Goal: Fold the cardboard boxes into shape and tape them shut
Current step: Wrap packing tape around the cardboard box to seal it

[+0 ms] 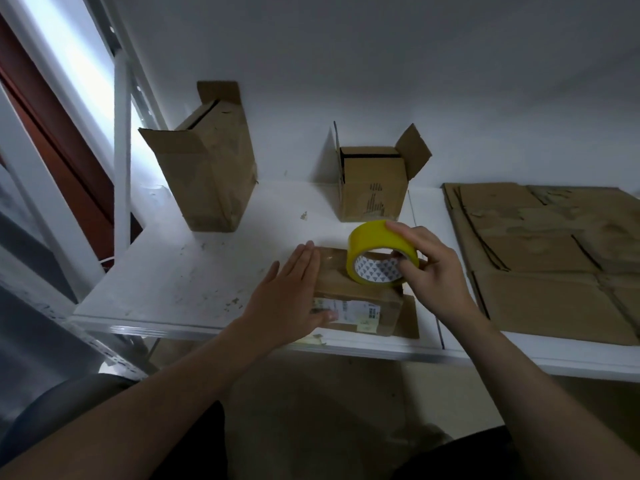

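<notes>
The low brown cardboard box (pixel 360 306), its white label facing forward, lies close to the front edge of the scuffed white bench (pixel 173 271). The left hand (pixel 294 299) presses flat, fingers straight, on its left end. The right hand (pixel 429 268) grips one roll of glossy yellow tape (pixel 372 237) standing on the box top. Bare bench spreads to the left. Behind, two more boxes stand well apart with their flaps up: a tall brown cardboard box (pixel 211 174) and a shorter brown cardboard box (pixel 374 188). Flattened brown cardboard sheets (pixel 554 258) are stacked at the right.
</notes>
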{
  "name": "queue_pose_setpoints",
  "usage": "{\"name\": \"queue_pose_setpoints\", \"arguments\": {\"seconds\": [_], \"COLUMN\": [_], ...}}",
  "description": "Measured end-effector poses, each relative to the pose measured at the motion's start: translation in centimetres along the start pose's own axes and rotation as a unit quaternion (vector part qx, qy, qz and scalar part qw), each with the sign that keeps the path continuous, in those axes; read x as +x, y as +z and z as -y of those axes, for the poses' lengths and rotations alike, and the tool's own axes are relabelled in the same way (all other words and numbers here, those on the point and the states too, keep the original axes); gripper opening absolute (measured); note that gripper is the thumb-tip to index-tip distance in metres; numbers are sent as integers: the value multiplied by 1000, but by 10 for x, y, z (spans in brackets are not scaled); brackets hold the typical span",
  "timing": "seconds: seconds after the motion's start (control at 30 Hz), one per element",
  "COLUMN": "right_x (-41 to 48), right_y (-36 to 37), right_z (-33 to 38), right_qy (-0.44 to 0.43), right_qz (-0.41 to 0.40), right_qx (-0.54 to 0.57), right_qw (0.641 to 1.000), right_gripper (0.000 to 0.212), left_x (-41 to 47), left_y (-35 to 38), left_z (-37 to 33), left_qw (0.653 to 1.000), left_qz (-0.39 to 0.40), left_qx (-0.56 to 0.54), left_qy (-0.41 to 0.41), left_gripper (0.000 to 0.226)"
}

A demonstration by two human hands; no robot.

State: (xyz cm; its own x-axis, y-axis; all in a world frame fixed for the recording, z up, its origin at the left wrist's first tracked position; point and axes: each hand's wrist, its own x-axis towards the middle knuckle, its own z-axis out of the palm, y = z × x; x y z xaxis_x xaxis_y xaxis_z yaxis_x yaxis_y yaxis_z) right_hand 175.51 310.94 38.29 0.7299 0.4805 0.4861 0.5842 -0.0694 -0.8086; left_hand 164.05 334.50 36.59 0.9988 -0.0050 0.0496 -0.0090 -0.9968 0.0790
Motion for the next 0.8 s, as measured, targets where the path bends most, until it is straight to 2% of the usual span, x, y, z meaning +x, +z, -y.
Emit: {"name": "queue_pose_setpoints", "arguments": {"seconds": [0.33,0.53,0.8], "right_x": [-3,-9,0], "right_y": [-8,-5,-22], "right_z": [-1,-1,4], "right_qy": [41,67,37], "right_qz": [21,47,-7], "right_qx": [60,97,65], "right_qw": [997,992,997], "right_gripper": [66,65,68], "left_x": [7,20,18], "left_y": [-4,3,5], "left_z": [-23,-48,-42], "left_qw": [997,998,999], "left_qz": [0,-47,-41], "left_qx": [55,-5,20], "left_qy": [-46,-31,-24], "left_gripper": [128,135,131]}}
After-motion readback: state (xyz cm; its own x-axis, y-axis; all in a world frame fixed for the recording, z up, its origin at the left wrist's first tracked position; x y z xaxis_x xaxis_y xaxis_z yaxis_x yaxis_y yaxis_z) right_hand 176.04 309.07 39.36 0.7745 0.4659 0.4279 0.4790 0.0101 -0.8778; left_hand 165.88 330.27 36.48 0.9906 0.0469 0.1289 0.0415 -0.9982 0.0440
